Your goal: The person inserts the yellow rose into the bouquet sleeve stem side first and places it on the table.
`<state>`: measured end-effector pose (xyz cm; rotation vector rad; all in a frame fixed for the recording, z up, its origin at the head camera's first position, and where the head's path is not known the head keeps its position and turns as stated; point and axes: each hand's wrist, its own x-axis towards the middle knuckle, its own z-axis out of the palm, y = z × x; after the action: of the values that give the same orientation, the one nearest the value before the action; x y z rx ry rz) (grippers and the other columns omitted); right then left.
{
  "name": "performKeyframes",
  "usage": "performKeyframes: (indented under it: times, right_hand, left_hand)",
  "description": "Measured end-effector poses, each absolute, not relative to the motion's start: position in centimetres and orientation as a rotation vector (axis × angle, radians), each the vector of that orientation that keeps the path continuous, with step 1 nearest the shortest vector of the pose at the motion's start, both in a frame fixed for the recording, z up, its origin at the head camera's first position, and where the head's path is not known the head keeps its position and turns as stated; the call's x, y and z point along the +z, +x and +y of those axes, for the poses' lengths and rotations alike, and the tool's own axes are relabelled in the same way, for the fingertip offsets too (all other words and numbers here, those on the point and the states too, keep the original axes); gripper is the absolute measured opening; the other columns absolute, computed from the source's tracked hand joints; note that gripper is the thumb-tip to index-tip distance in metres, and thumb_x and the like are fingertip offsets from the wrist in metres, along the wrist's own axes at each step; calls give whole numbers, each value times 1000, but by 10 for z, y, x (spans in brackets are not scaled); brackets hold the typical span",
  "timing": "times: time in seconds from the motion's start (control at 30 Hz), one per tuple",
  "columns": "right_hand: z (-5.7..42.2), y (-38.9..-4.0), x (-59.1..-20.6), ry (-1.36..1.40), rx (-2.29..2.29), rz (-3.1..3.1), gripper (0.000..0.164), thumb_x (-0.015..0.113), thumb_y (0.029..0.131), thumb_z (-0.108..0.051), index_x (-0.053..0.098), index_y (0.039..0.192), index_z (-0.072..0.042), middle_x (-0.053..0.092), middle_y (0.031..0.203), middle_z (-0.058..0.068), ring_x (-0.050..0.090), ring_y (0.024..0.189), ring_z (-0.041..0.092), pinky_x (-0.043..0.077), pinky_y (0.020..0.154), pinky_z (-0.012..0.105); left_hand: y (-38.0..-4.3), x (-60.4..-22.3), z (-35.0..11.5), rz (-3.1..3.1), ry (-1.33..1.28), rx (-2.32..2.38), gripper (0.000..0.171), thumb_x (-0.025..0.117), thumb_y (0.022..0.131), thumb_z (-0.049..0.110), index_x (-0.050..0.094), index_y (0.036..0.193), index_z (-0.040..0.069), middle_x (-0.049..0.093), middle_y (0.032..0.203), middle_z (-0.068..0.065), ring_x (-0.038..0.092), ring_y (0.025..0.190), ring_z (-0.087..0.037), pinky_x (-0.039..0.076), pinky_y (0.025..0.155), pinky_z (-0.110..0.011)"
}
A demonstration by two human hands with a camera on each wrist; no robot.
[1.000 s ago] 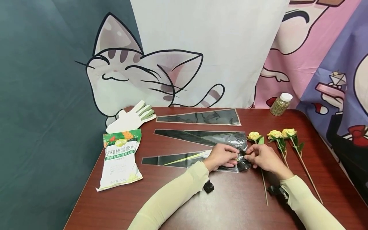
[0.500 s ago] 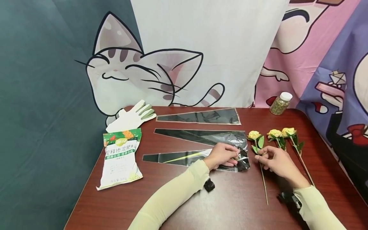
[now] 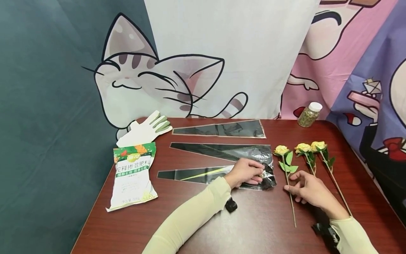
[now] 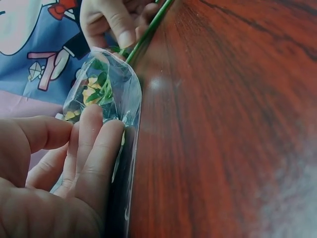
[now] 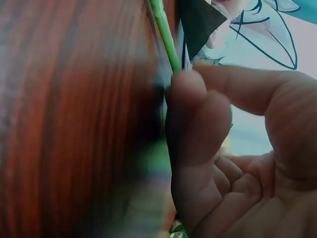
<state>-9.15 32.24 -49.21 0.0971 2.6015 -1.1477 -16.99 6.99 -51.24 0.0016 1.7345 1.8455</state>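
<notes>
My left hand [image 3: 247, 173] rests at the wide end of the nearest flower sleeve [image 3: 269, 180], a clear and black tapered film. In the left wrist view its fingers pinch the film [image 4: 130, 91], whose mouth stands raised. Just right of it lies a yellow artificial rose [image 3: 281, 151] with green leaves, its head pointing away from me. My right hand [image 3: 306, 188] is at the middle of that rose's stem [image 3: 292, 204], thumb and fingertips around it. In the right wrist view the green stem [image 5: 166, 34] runs down into the fingertips, which hide part of it.
Two more sleeves [image 3: 193, 148] lie behind, narrow ends left. Two other yellow roses [image 3: 303, 148] lie farther right. A fertilizer bag [image 3: 133, 187] and a white glove [image 3: 139, 132] are on the left. A white-capped jar [image 3: 309, 115] stands at the back right.
My right hand has left the sleeve's mouth and moved right and toward me, down to the nearest rose's stem, uncovering its leaves. The left hand has stayed on the sleeve.
</notes>
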Motion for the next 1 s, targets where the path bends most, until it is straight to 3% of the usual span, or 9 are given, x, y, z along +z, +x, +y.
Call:
performKeyframes:
  times: [0.23, 0.47, 0.67, 1.0]
  right_hand:
    - [325, -84, -497, 102, -1302, 2336, 51, 84, 92, -23, 51, 116, 7, 68, 72, 9, 71, 58, 22, 63, 49, 40]
    - [324, -84, -497, 85, -1284, 2365, 36, 84, 91, -19, 59, 102, 5, 69, 71, 7, 71, 59, 21, 64, 51, 38]
    - [319, -88, -494, 141, -1130, 2542, 42, 90, 86, -27, 62, 104, 0, 70, 70, 5, 70, 58, 22, 63, 51, 36]
    - [319, -94, -490, 84, -1181, 2604, 28, 80, 92, -10, 62, 106, 6, 70, 75, 6, 70, 58, 19, 64, 52, 32]
  left_hand:
    - [-168, -512, 69, 1753, 13, 1810, 16, 74, 95, 3, 84, 101, 14, 79, 83, -9, 70, 59, -14, 64, 54, -27]
    - [-168, -510, 68, 1741, 14, 1816, 16, 74, 96, 2, 83, 105, 11, 80, 87, -9, 70, 60, -13, 65, 55, -28]
    - [-169, -510, 66, 1743, 22, 1804, 17, 73, 96, 3, 83, 107, 11, 79, 88, -5, 71, 62, -14, 66, 57, -28]
    - [-170, -510, 68, 1744, 36, 1801, 17, 73, 95, 2, 83, 107, 10, 79, 87, -4, 70, 61, -13, 65, 56, -28]
